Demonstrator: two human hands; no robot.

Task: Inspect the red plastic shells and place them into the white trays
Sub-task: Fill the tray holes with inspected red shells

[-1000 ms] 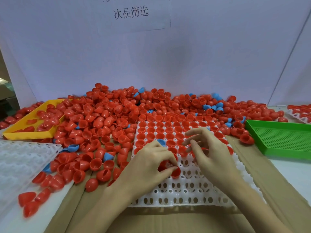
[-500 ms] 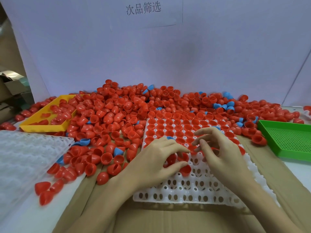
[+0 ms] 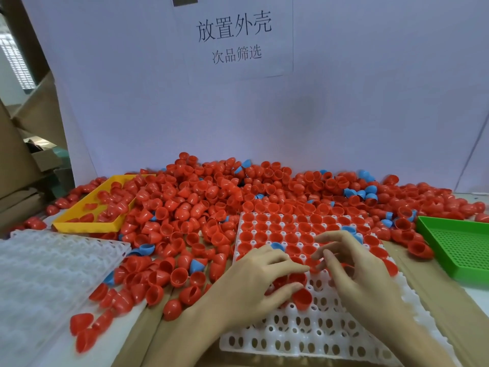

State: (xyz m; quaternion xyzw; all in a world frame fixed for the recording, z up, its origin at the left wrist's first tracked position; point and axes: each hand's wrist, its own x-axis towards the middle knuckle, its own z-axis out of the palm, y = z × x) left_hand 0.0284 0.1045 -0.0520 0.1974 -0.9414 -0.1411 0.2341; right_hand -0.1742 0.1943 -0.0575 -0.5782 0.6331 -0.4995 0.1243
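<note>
At the near edge, a white tray [image 3: 312, 337] with empty sockets is laid on brown cardboard [image 3: 449, 308], and both hands are held over its middle. The left hand [image 3: 254, 284] is curled over several red shells, with one red shell [image 3: 301, 298] pinched under its thumb at the edge of the filled rows. The right hand [image 3: 357, 274] is bent just beside it, its fingertips [image 3: 317, 256] closed on a small red shell [image 3: 313, 263] above the tray; the two hands are almost touching. The far half of the tray is filled with red shells seated open side up, and one blue shell [image 3: 277, 246] is seen just beyond the left knuckles. To the near left, a second white tray [image 3: 47, 276] is set out, with loose red shells scattered beside it. To the right, a green tray [image 3: 460, 245] is placed at the cardboard's edge. Farther back, a large heap of red shells [image 3: 211, 197] is spread across the table, with a few blue ones mixed in, and a yellow tray [image 3: 87, 221] is partly buried on the far left. Behind everything, a white board carrying a printed paper sign [image 3: 235, 38] is stood upright.
</note>
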